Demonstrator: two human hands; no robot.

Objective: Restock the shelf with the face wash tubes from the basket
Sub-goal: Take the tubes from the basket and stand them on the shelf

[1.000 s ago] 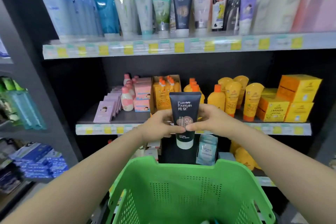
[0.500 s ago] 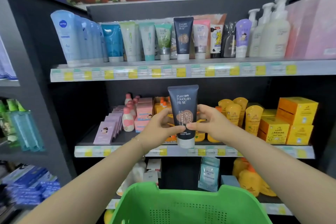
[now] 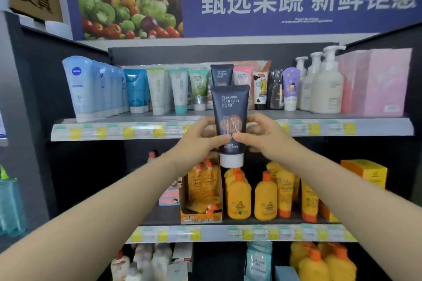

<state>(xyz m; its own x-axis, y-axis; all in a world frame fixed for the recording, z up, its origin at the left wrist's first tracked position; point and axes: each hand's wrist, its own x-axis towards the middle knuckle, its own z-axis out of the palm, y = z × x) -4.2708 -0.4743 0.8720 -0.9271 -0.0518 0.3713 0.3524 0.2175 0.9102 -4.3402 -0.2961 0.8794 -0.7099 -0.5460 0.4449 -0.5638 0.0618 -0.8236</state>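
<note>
A dark navy face wash tube [image 3: 230, 109] with a white cap at the bottom is held upright in front of the top shelf [image 3: 137, 131]. My left hand [image 3: 201, 141] grips its left side and my right hand [image 3: 260, 137] grips its right side, thumbs meeting on its front. Directly behind it on the shelf stands a matching navy tube [image 3: 222, 74], partly hidden. The held tube's cap hangs below the shelf edge. The basket is out of view.
The top shelf carries a row of tubes: pale blue ones [image 3: 80, 89] at left, green and teal in the middle, pump bottles [image 3: 326, 89] and pink boxes [image 3: 376, 82] at right. Orange bottles [image 3: 266, 198] fill the shelf below.
Both hands have lifted the navy tube from the middle shelf's height up to the top shelf. The view has tilted upward and the green basket has dropped out of sight.
</note>
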